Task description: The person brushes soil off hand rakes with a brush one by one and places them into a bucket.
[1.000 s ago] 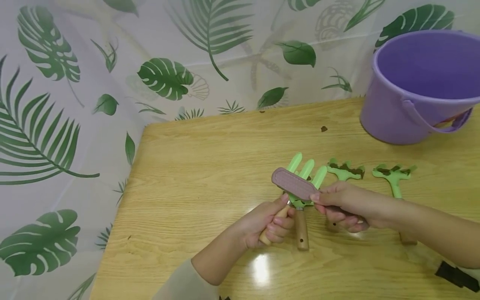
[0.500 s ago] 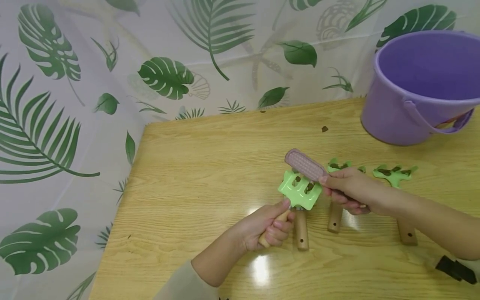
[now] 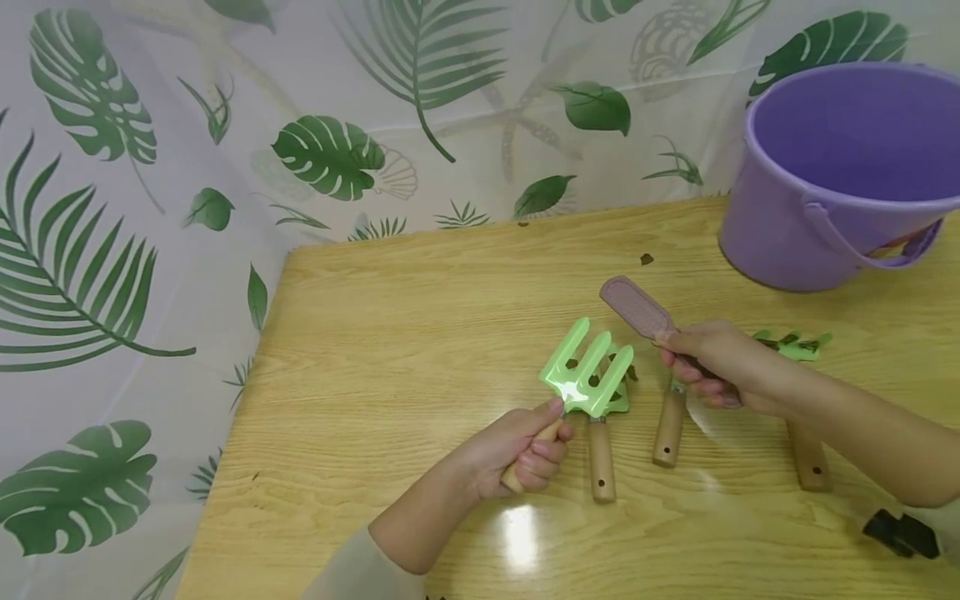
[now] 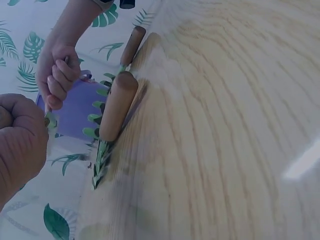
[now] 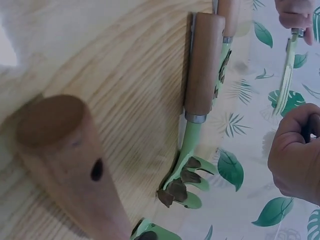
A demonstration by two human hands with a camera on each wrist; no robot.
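My left hand (image 3: 528,446) grips the wooden handle of a green garden hand fork (image 3: 573,387), tines pointing away and brown bits showing around them. My right hand (image 3: 712,367) holds a mauve brush (image 3: 637,308) with a flat oblong head, just beyond and right of the fork, apart from it. Beneath the held fork lies another green tool with a wooden handle (image 3: 602,467), its head partly covered. In the right wrist view the hand fork (image 5: 287,75) hangs from my left hand (image 5: 295,15); the brush is hidden there behind my right hand (image 5: 297,150).
A green rake (image 5: 187,175) with brown flakes on its prongs lies on the wooden table (image 3: 360,350). Another wooden-handled tool (image 3: 810,458) lies under my right forearm. A purple bucket (image 3: 802,225) stands at the back right. Leaf-patterned cloth (image 3: 465,92) borders the table.
The brush has moved off the fork's head, away and to the right. The fork has tilted so its tines show at full length again and shifted slightly left.
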